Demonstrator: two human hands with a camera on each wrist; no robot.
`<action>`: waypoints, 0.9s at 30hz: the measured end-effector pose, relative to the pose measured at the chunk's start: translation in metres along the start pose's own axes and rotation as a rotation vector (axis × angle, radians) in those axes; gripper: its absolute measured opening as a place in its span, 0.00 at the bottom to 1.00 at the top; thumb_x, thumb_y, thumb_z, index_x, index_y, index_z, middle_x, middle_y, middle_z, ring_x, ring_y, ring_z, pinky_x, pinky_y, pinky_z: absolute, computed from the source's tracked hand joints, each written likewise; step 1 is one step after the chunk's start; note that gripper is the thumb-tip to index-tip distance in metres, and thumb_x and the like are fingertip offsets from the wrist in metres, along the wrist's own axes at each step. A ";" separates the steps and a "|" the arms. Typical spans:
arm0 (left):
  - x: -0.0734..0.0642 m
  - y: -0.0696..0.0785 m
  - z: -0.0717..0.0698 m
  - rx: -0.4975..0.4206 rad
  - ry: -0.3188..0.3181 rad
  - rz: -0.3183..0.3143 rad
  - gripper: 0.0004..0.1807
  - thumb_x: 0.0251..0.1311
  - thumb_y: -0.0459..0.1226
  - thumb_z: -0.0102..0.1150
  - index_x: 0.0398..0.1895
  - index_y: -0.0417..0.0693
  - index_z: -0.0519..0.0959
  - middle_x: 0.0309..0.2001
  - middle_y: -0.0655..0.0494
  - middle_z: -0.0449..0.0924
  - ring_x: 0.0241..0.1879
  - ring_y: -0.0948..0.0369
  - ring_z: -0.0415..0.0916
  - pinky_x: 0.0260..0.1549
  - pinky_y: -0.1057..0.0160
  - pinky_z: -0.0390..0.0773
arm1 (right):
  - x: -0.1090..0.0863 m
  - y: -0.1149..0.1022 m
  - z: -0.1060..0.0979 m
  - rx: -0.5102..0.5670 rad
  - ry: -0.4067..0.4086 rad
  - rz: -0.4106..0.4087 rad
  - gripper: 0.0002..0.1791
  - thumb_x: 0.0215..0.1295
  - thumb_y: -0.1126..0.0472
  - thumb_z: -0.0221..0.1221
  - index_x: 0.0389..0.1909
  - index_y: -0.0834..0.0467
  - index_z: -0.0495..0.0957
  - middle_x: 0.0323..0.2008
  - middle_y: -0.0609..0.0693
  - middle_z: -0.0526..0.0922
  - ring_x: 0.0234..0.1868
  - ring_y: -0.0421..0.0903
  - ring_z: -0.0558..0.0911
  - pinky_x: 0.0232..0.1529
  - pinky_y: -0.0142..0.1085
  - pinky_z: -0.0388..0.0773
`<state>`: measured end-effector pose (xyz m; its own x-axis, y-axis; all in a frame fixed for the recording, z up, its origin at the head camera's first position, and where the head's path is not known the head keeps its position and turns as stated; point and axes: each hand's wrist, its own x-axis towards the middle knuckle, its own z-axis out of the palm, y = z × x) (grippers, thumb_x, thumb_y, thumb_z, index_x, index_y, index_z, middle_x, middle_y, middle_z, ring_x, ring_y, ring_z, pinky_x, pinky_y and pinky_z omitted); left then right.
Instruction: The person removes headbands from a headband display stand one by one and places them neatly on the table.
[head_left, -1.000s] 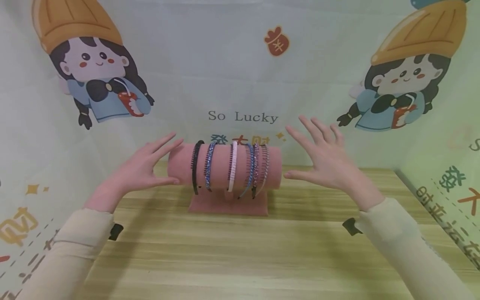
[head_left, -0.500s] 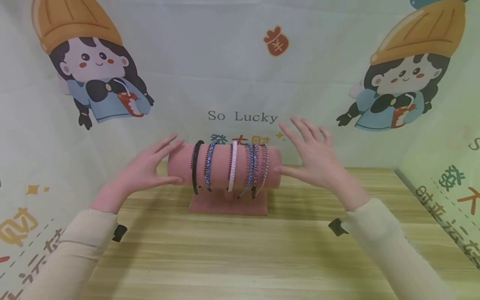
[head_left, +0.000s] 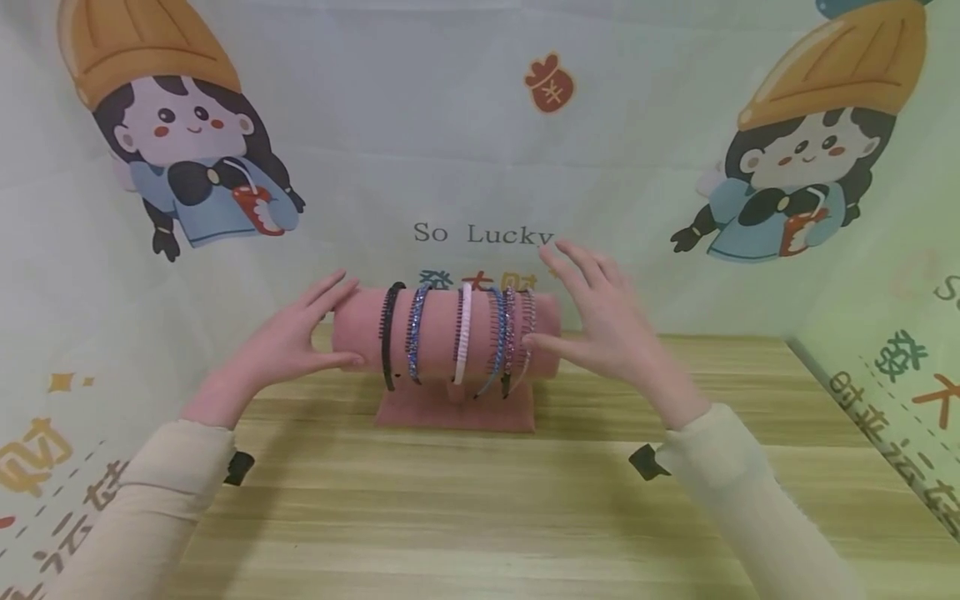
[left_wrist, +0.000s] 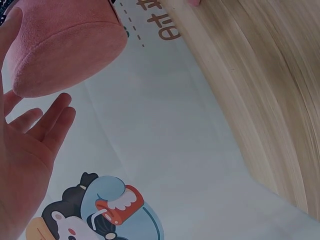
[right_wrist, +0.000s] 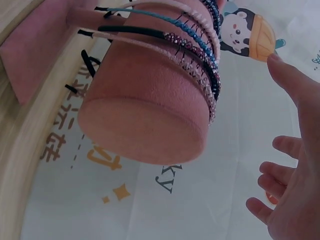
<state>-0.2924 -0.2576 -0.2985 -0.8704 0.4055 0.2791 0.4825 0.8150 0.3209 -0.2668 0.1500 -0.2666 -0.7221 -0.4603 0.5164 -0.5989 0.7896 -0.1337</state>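
Note:
A pink plush display roll (head_left: 438, 329) on a stand (head_left: 455, 412) carries several toothed headbands. From left to right they include a black headband (head_left: 387, 337), a blue glitter headband (head_left: 414, 337), a white headband (head_left: 464, 333), a blue braided headband (head_left: 498, 337) and a purple glitter headband (head_left: 509, 333). At the right end is a pale sparkly headband (right_wrist: 150, 52). My left hand (head_left: 281, 346) spreads around the roll's left end, thumb in front. My right hand (head_left: 611, 329) reaches over the right end with fingers spread; its thumb overlaps the pale headband in the head view, and the right wrist view shows a gap.
The stand rests on a wood-grain table (head_left: 450, 508). Behind it and along both sides hangs a pale cloth backdrop (head_left: 375, 100) printed with cartoon figures and lettering. Dark wrist mounts (head_left: 648, 462) stick out under the sleeves.
My right hand has moved left, from beside the roll's right end to over the headbands there. My left hand has crept slightly inward and then stayed at the left end.

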 end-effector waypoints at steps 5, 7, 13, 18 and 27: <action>0.002 -0.001 0.001 -0.007 -0.010 0.008 0.58 0.49 0.54 0.74 0.79 0.54 0.50 0.81 0.49 0.42 0.78 0.42 0.47 0.70 0.36 0.59 | 0.001 -0.006 0.007 0.103 0.027 0.010 0.57 0.54 0.40 0.70 0.79 0.50 0.49 0.78 0.56 0.53 0.76 0.59 0.57 0.75 0.58 0.54; 0.003 -0.001 0.002 -0.003 -0.020 0.009 0.58 0.49 0.55 0.74 0.80 0.56 0.49 0.81 0.49 0.41 0.77 0.42 0.48 0.68 0.36 0.61 | 0.001 -0.008 0.010 0.149 0.042 0.013 0.55 0.54 0.43 0.71 0.78 0.51 0.51 0.78 0.56 0.54 0.76 0.58 0.57 0.75 0.58 0.55; 0.005 -0.001 0.003 -0.019 -0.037 -0.003 0.58 0.50 0.56 0.73 0.80 0.58 0.48 0.81 0.51 0.40 0.73 0.42 0.59 0.64 0.37 0.68 | 0.002 -0.012 0.021 0.222 0.119 0.005 0.51 0.55 0.48 0.71 0.76 0.55 0.56 0.75 0.57 0.61 0.73 0.56 0.64 0.74 0.53 0.59; 0.005 -0.004 0.005 -0.085 -0.030 0.000 0.56 0.51 0.52 0.74 0.79 0.55 0.50 0.81 0.50 0.42 0.73 0.44 0.60 0.63 0.41 0.71 | 0.001 -0.015 0.028 0.253 0.139 0.033 0.48 0.55 0.50 0.72 0.74 0.56 0.59 0.71 0.57 0.66 0.72 0.55 0.66 0.73 0.51 0.63; 0.009 -0.008 0.008 -0.181 -0.019 0.000 0.52 0.51 0.47 0.75 0.77 0.52 0.55 0.77 0.45 0.55 0.68 0.44 0.66 0.62 0.43 0.73 | -0.002 -0.015 0.042 0.320 0.175 0.058 0.45 0.56 0.55 0.72 0.72 0.54 0.61 0.60 0.58 0.76 0.56 0.54 0.81 0.58 0.46 0.80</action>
<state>-0.3048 -0.2569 -0.3053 -0.8711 0.4148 0.2628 0.4910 0.7276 0.4791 -0.2706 0.1219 -0.3010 -0.7043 -0.3201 0.6336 -0.6568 0.6324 -0.4107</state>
